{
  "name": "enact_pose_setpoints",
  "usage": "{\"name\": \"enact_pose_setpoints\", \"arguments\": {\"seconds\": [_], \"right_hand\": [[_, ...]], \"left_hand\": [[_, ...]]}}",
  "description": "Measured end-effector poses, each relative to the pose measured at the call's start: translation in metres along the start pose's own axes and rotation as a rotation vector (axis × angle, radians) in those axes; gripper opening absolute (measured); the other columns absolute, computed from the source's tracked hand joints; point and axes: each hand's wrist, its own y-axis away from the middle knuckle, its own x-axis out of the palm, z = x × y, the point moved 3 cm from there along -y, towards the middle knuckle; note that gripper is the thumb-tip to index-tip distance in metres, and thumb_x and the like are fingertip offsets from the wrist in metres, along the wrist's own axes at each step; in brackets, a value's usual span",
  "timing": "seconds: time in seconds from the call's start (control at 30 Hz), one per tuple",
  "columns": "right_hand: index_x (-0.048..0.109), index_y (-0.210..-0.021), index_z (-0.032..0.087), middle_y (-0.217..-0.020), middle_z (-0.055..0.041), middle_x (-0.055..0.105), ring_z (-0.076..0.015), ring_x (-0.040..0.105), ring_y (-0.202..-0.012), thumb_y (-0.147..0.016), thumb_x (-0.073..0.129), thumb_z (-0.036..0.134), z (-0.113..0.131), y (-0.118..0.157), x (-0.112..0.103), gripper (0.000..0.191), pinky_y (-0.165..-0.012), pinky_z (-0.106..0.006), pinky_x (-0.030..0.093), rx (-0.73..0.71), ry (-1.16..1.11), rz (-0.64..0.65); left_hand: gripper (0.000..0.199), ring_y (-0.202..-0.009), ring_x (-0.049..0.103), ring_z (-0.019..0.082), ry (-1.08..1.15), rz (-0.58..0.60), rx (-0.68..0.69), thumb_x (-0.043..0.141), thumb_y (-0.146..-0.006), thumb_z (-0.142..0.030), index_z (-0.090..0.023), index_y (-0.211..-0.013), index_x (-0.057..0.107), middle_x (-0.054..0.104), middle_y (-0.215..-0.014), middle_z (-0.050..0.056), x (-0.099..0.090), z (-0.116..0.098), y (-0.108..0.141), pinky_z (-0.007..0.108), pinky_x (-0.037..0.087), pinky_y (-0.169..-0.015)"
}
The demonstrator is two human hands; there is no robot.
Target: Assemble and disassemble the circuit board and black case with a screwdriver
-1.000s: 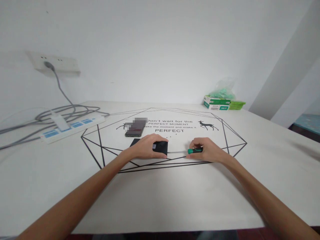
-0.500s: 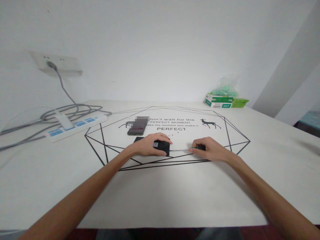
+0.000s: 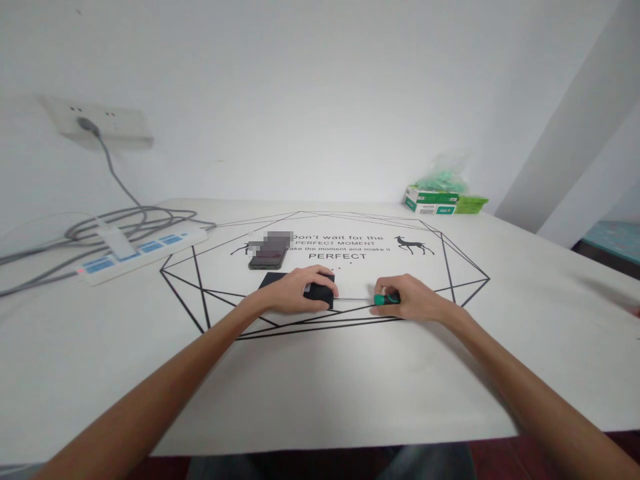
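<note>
My left hand (image 3: 295,291) is curled over a small black rounded object (image 3: 321,293), shaped like a computer mouse, and holds it from above with thumb and fingers. Beneath it lies a flat dark square piece (image 3: 273,279), mostly covered by the hand. In my right hand (image 3: 413,298) is a screwdriver (image 3: 381,300) with a green and black handle, gripped between thumb and fingers. Its thin metal shaft runs level to the left, up to the right side of the black object. Whether the tip sits in anything cannot be made out.
A dark phone (image 3: 270,253) lies behind my left hand. To the left are a white power strip (image 3: 145,257) and coiled grey cables (image 3: 120,217). Green and white boxes (image 3: 431,198), topped by a plastic bag (image 3: 444,175), stand at the back right.
The screwdriver's green handle end now shows more between my right fingers. Under my left hand, the pale patch is out of sight and a rounded black surface shows. The view has shifted slightly.
</note>
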Motion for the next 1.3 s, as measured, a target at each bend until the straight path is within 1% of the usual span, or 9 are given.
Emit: {"name": "enact_pose_setpoints", "arguments": {"seconds": [0.1,0.2,0.33,0.53,0.6,0.73,0.97,1.13,1.3], "right_hand": [[0.052,-0.062,0.019,-0.054,0.0046,0.041,-0.0101,0.034,-0.052,-0.077,0.060,0.057,-0.0012,0.0011,-0.0026,0.042,-0.050,-0.025,0.024,0.003,-0.001,-0.030],[0.048,-0.058,0.019,-0.052,0.0040,0.039,-0.0104,0.033,-0.053,-0.083,0.052,0.059,-0.0039,0.0010,-0.0044,0.047,-0.051,-0.025,0.024,-0.007,0.008,-0.059],[0.050,-0.060,0.018,-0.058,0.0027,0.046,-0.0113,0.038,-0.057,-0.078,0.059,0.056,-0.0066,-0.0002,-0.0048,0.043,-0.055,-0.026,0.028,-0.040,-0.012,-0.089],[0.046,-0.066,0.020,-0.059,0.0059,0.042,-0.0101,0.035,-0.056,-0.069,0.070,0.051,-0.0069,0.0004,-0.0039,0.039,-0.051,-0.024,0.026,-0.013,-0.076,-0.075],[0.046,-0.068,0.020,-0.059,0.0062,0.043,-0.0098,0.035,-0.055,-0.069,0.070,0.048,-0.0058,0.0012,-0.0034,0.037,-0.051,-0.023,0.026,0.005,-0.106,-0.060],[0.046,-0.066,0.020,-0.058,0.0061,0.044,-0.0097,0.036,-0.054,-0.070,0.069,0.047,-0.0037,0.0014,-0.0016,0.035,-0.051,-0.024,0.027,0.008,-0.118,-0.026],[0.045,-0.064,0.020,-0.057,0.0069,0.040,-0.0095,0.032,-0.055,-0.070,0.069,0.047,-0.0045,0.0003,-0.0029,0.037,-0.051,-0.023,0.026,-0.004,-0.138,-0.030],[0.045,-0.066,0.020,-0.057,0.0069,0.040,-0.0094,0.033,-0.055,-0.072,0.067,0.048,-0.0031,0.0010,-0.0044,0.036,-0.052,-0.023,0.026,-0.023,-0.131,-0.045],[0.044,-0.064,0.020,-0.058,0.0069,0.039,-0.0092,0.033,-0.055,-0.071,0.067,0.046,-0.0026,0.0011,-0.0053,0.036,-0.051,-0.023,0.026,-0.025,-0.117,-0.069]], "left_hand": [[0.028,-0.115,0.052,0.026,-0.008,-0.011,0.005,0.063,-0.080,-0.046,-0.030,-0.103,0.068,0.050,-0.132,0.004,0.0013,-0.0004,-0.0006,0.037,0.039,-0.100],[0.028,-0.118,0.050,0.026,-0.020,-0.027,0.007,0.063,-0.081,-0.046,-0.029,-0.102,0.068,0.050,-0.131,0.005,0.0028,-0.0014,-0.0009,0.037,0.038,-0.102],[0.026,-0.120,0.050,0.026,-0.033,-0.040,0.005,0.063,-0.081,-0.045,-0.028,-0.100,0.068,0.050,-0.131,0.006,0.0048,-0.0040,-0.0010,0.038,0.037,-0.102],[0.029,-0.124,0.046,0.029,-0.029,-0.101,0.010,0.068,-0.077,-0.047,-0.023,-0.094,0.069,0.045,-0.136,0.008,0.0061,-0.0090,-0.0023,0.039,0.037,-0.102],[0.028,-0.124,0.046,0.028,-0.026,-0.107,0.014,0.066,-0.079,-0.047,-0.023,-0.094,0.070,0.046,-0.135,0.009,0.0061,-0.0098,-0.0026,0.039,0.037,-0.102],[0.024,-0.120,0.050,0.026,-0.025,-0.107,0.016,0.061,-0.083,-0.043,-0.024,-0.094,0.069,0.048,-0.133,0.008,0.0064,-0.0092,-0.0025,0.039,0.036,-0.102],[0.023,-0.116,0.053,0.025,-0.030,-0.142,0.010,0.061,-0.082,-0.040,-0.023,-0.094,0.070,0.051,-0.131,0.008,0.0075,-0.0076,-0.0022,0.037,0.037,-0.101],[0.022,-0.117,0.053,0.024,0.016,-0.171,0.030,0.058,-0.086,-0.040,-0.023,-0.090,0.072,0.054,-0.127,0.007,0.0077,-0.0065,-0.0036,0.035,0.038,-0.102],[0.023,-0.112,0.056,0.021,0.073,-0.230,0.079,0.056,-0.088,-0.035,-0.021,-0.087,0.073,0.056,-0.125,0.008,0.0098,-0.0029,-0.0058,0.033,0.043,-0.096]]}}
